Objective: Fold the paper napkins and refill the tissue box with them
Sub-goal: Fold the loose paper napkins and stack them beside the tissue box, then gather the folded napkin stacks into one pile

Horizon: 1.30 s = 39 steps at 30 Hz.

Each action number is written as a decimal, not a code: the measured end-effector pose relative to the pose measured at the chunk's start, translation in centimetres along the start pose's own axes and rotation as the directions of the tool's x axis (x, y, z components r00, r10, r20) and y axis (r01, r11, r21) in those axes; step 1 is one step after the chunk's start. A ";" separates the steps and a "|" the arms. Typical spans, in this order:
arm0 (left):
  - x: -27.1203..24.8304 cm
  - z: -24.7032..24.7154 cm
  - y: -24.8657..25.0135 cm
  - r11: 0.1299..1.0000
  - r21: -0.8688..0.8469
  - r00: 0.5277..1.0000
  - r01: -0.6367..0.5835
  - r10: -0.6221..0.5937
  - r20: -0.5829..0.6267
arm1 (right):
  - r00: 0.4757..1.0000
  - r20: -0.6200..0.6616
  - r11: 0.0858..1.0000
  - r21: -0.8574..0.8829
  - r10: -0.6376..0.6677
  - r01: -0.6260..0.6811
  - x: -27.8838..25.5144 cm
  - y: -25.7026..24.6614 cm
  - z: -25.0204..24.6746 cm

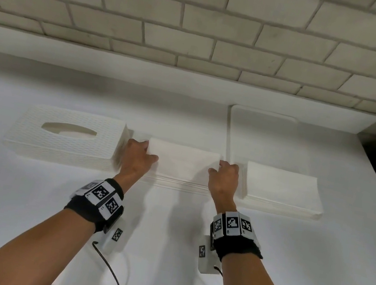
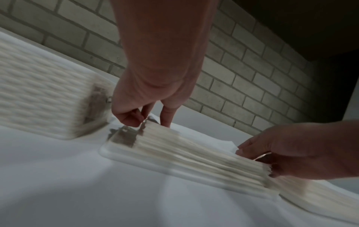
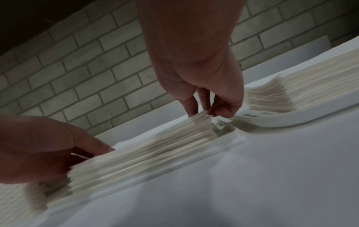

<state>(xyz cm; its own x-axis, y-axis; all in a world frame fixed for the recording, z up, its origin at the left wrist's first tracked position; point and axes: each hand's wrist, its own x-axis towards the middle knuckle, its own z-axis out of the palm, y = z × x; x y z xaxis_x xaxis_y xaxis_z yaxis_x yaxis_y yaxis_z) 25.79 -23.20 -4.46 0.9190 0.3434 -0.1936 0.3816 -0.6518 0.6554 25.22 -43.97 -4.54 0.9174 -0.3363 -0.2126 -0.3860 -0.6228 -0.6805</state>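
A thick stack of folded white napkins lies on a flat white base plate in the middle of the table. My left hand pinches the stack's left end, thumb in front and fingers behind. At the stack's right end my right hand pinches it the same way. The white textured tissue box cover, with an oval slot on top, stands just left of my left hand. Both wrist views are blurred.
A second stack of white napkins lies to the right, overlapping a flat white tray behind it. A brick wall with a white ledge runs along the back. The table's right edge is close to that stack.
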 end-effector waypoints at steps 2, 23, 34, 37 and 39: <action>-0.4 -0.2 0.4 0.991 0.132 1.000 0.001 0.000 -0.006 | 0.999 -0.032 0.998 0.055 -0.006 0.008 -0.1 0.0 -0.8; -8.5 13.9 16.8 0.931 -0.325 0.934 0.166 -0.043 0.354 | 0.972 -0.133 0.979 -0.045 0.193 -0.200 5.7 13.9 -18.4; -8.0 13.6 18.4 0.679 -0.569 0.858 0.465 -0.186 0.479 | 0.970 -0.140 0.977 -0.045 0.199 -0.207 6.4 14.4 -18.0; -8.0 13.5 19.1 0.702 -0.571 0.871 0.425 -0.145 0.469 | 0.969 -0.148 0.978 -0.038 0.198 -0.206 6.4 14.3 -17.9; -8.4 13.3 19.6 0.740 -0.554 0.886 0.381 -0.121 0.448 | 0.968 -0.151 0.977 -0.032 0.202 -0.210 6.4 14.4 -17.9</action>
<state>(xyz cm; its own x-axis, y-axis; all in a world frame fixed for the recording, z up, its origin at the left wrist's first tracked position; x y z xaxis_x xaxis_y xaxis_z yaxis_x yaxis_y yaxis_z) 26.90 -47.87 0.29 0.8121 0.0807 -0.5779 0.5781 0.0231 0.8156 23.80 -67.73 -3.11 0.7950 -0.5581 -0.2377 -0.5726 -0.5611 -0.5977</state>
